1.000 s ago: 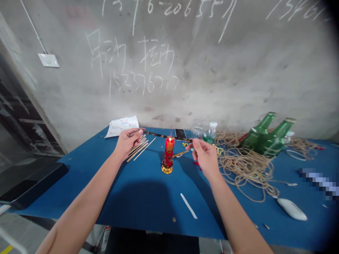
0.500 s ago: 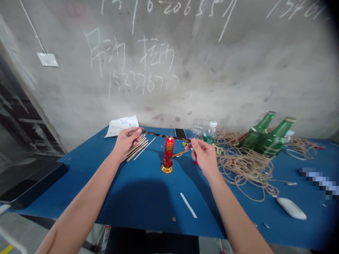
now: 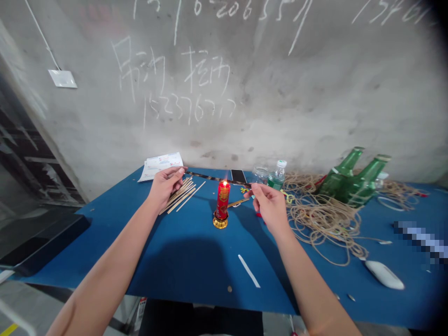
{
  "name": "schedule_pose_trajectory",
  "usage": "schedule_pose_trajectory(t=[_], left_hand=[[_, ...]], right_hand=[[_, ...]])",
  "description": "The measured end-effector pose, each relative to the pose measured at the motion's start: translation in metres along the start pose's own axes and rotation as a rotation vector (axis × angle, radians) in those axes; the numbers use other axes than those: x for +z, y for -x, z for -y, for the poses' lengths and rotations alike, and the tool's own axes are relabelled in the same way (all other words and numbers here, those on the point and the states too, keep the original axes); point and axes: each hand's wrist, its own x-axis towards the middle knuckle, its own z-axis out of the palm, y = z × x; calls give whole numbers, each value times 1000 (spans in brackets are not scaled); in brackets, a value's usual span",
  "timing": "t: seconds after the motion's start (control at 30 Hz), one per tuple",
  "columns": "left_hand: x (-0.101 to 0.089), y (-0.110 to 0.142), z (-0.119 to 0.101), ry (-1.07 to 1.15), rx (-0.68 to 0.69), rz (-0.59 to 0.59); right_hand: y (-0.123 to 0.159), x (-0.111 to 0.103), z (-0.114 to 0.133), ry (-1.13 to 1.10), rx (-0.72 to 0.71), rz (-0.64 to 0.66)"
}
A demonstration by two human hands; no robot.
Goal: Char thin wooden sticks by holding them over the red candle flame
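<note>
My left hand (image 3: 167, 183) and my right hand (image 3: 269, 201) are both closed, one at each end of a thin stick (image 3: 205, 177) with dark scorched-looking patches. The stick runs almost level between them, its middle at the flame of a lit red candle (image 3: 223, 200). Whether it touches the flame I cannot tell. The candle stands upright in a gold base on the blue table (image 3: 196, 228). Below and beside my left hand lies a bundle of pale wooden sticks (image 3: 182, 196). Near my right hand, another brownish stick (image 3: 238, 202) rests on the table.
Behind my right hand are a phone (image 3: 239, 176), a glass jar (image 3: 260, 175) and a small bottle (image 3: 278, 174). Tangled twine (image 3: 325, 224) and green bottles (image 3: 367, 179) occupy the right. A white strip (image 3: 249, 270) lies in front; a black box (image 3: 45, 242) sits at the left edge.
My left hand has shifted slightly left, and the stick has slid a little the same way over the flame. My right hand stays nearly where it was.
</note>
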Motion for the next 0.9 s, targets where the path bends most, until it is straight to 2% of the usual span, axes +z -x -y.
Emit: schedule_pose_trajectory(t=[0.17, 0.43, 0.9], left_hand=[[2, -1, 3, 19, 49, 41], [10, 0, 3, 187, -38, -19], [4, -3, 1, 225, -32, -28]], right_hand=[[0, 0, 1, -6, 5, -5], [0, 0, 0, 5, 8, -11], [0, 0, 4, 9, 20, 12]])
